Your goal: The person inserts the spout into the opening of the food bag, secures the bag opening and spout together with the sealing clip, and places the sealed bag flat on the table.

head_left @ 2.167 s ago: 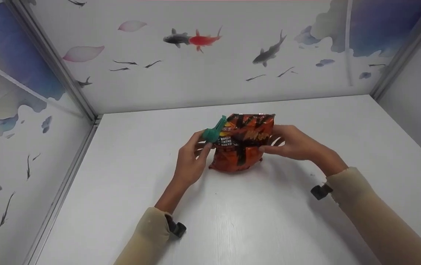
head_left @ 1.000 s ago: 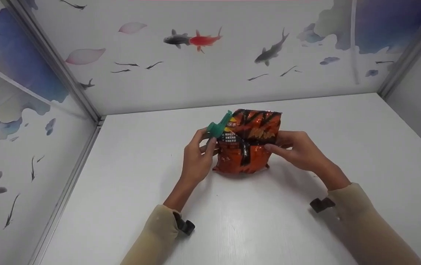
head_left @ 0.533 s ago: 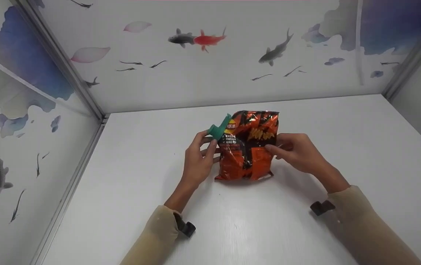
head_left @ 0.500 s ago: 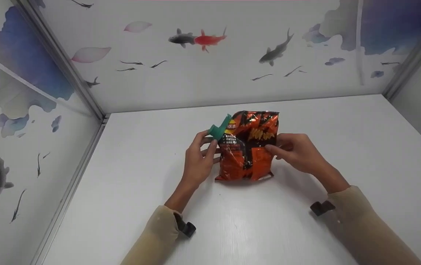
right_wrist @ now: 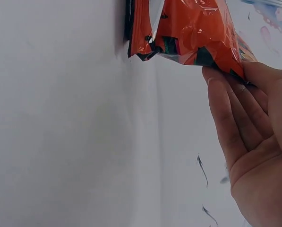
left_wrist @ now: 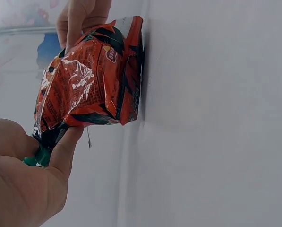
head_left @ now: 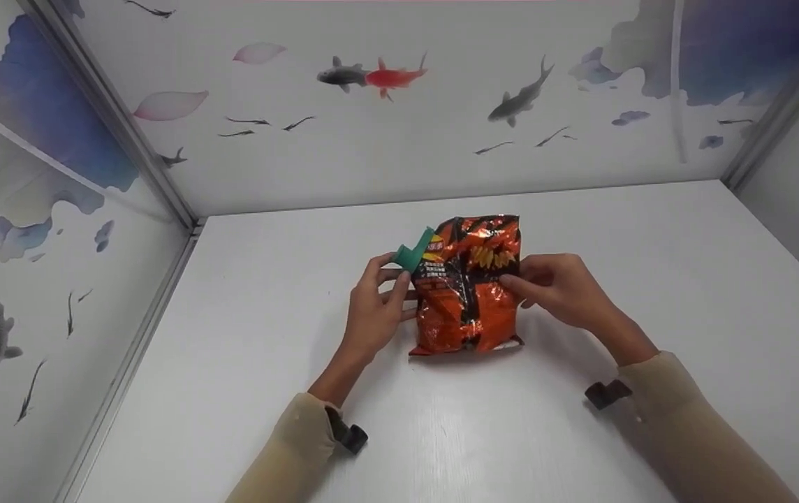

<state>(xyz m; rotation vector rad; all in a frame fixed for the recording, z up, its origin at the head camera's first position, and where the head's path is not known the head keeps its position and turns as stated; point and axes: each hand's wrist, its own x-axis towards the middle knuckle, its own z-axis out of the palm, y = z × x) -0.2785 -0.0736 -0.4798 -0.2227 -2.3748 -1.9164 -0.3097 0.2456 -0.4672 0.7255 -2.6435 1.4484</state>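
An orange and black snack bag (head_left: 471, 286) stands on its lower edge on the white table (head_left: 511, 433), tilted back. A green clip (head_left: 413, 252) sits at the bag's upper left corner. My left hand (head_left: 375, 307) pinches that clip between thumb and fingers; in the left wrist view the green clip (left_wrist: 38, 157) shows under the thumb beside the bag (left_wrist: 86, 82). My right hand (head_left: 556, 286) pinches the bag's right edge. In the right wrist view the right hand's fingers (right_wrist: 235, 101) lie along the bag (right_wrist: 188, 30).
White walls painted with fish and blue washes close the table at the back (head_left: 399, 105), left (head_left: 29, 230) and right. Black wrist mounts (head_left: 605, 393) sit at both cuffs.
The bag has come down and toward me, its lower edge now nearer on the table. Both hands kept their hold and moved with it.
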